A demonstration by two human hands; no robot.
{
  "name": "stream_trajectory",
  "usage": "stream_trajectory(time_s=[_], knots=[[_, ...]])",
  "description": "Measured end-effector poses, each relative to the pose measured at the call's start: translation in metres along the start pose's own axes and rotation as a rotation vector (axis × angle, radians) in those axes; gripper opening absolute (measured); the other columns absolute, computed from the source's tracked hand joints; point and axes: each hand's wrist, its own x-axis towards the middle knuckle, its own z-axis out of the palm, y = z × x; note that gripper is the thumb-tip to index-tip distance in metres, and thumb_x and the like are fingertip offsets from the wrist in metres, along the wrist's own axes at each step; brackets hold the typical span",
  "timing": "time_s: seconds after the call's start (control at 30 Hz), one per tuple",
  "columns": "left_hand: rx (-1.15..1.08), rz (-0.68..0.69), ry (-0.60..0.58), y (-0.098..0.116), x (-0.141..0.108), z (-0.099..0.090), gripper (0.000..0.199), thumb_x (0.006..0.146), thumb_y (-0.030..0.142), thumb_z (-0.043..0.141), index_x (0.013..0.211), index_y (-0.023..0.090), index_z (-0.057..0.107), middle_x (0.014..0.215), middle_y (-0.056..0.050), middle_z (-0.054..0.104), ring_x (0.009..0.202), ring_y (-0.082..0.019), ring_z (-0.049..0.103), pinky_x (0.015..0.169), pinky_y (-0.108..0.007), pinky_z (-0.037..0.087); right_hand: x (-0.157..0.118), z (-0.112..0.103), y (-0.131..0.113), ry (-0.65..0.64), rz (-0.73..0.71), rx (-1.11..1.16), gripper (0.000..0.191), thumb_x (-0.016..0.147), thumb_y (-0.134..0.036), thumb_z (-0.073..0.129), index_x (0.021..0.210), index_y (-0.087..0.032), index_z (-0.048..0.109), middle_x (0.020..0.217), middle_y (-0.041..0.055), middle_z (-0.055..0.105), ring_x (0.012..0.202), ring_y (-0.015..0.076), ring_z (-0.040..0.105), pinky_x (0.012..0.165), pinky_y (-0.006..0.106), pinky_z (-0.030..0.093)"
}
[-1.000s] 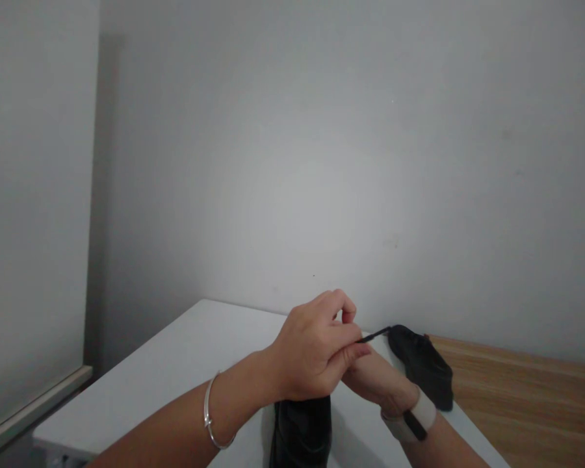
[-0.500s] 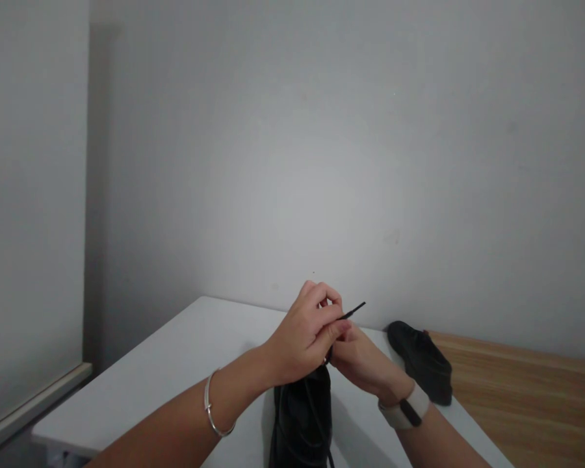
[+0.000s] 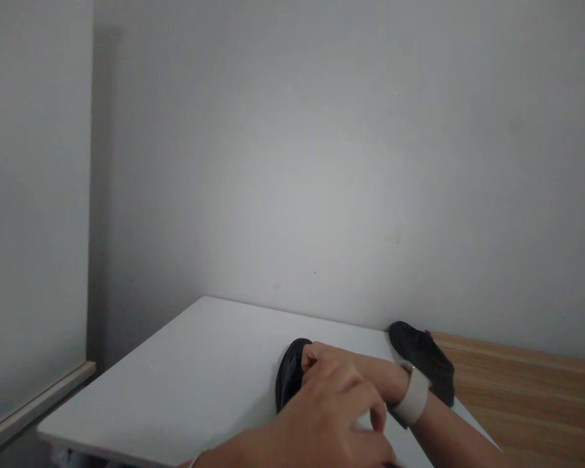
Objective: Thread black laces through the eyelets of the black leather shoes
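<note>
A black lace-up shoe (image 3: 287, 374) stands on the white table in front of me, its rounded tip showing past my hands. My right hand (image 3: 324, 357) reaches across over the shoe with its fingers curled in against it; what they grip is hidden. Nearer to me, my left hand (image 3: 329, 419) covers most of the shoe and is slightly smeared by motion. Its fingers are bent and pinched together at the lower right, where a dark bit of what looks like shoelace shows at the fingertips.
A second black shoe (image 3: 422, 357) lies at the table's back right, near the wall. Beside it is a wood-grain surface (image 3: 526, 396). The white tabletop (image 3: 175, 370) stretches to the left, and a pale wall (image 3: 312, 162) rises behind.
Both hands have come down from above the shoe. My left hand has moved nearer and right; my right hand has turned across the shoe. The shoe's tip now shows farther up the table.
</note>
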Motion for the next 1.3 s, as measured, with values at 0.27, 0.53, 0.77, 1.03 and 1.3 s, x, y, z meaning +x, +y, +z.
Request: stream_trajectory(time_s=[0.27, 0.53, 0.77, 1.03, 1.3], knots=[[-0.278, 0.048, -0.117, -0.003, -0.016, 0.026, 0.020, 0.095, 0.027, 0.048, 0.093, 0.017, 0.065, 0.085, -0.003, 0.070, 0.078, -0.012, 0.061, 0.078, -0.020, 0.044, 0.001, -0.006, -0.014, 0.118, -0.008, 0.402, 0.016, 0.087, -0.032, 0.060, 0.082, -0.019, 0.069, 0.097, 0.0042, 0.059, 0.095, 0.0168, 0.054, 0.090, 0.032, 0.040], [-1.132, -0.543, 0.418, -0.052, -0.022, -0.043, 0.029, 0.092, 0.036, 0.052, 0.089, 0.011, 0.067, 0.070, -0.004, 0.063, 0.070, -0.014, 0.061, 0.072, -0.027, 0.046, -0.007, -0.011, 0.038, 0.985, 0.053, 1.251, 0.027, 0.083, -0.036, 0.067, 0.102, -0.018, 0.063, 0.063, -0.0065, 0.042, 0.055, 0.0059, 0.039, 0.053, 0.017, 0.036], [-1.402, -0.698, 0.857, -0.129, -0.060, -0.019, 0.027, 0.085, 0.031, 0.065, 0.104, 0.013, 0.059, 0.059, 0.009, 0.039, 0.044, -0.002, 0.027, 0.044, -0.015, 0.022, -0.033, 0.007, 0.080, 1.199, 0.162, 1.233, 0.027, 0.076, -0.041, 0.073, 0.087, -0.020, 0.059, 0.057, -0.0103, 0.028, 0.044, 0.0041, 0.015, 0.037, 0.016, 0.013], [-0.763, -0.837, 0.496, -0.139, -0.094, 0.005, 0.032, 0.089, 0.045, 0.050, 0.086, 0.016, 0.063, 0.053, 0.006, 0.044, 0.047, -0.009, 0.035, 0.046, -0.021, 0.026, -0.063, 0.041, 0.098, 0.913, 0.424, 0.793, 0.035, 0.076, -0.049, 0.069, 0.089, -0.016, 0.068, 0.057, -0.0073, 0.034, 0.046, 0.0045, 0.022, 0.043, 0.021, 0.014], [-0.243, -0.709, 0.019, -0.102, -0.088, 0.013, 0.014, 0.088, 0.026, 0.053, 0.094, 0.022, 0.065, 0.080, 0.001, 0.070, 0.073, -0.015, 0.061, 0.069, -0.025, 0.041, -0.058, 0.062, 0.076, 0.624, 0.411, 0.414, 0.027, 0.080, -0.045, 0.064, 0.082, -0.019, 0.069, 0.076, 0.0030, 0.061, 0.068, 0.0154, 0.051, 0.058, 0.026, 0.038]])
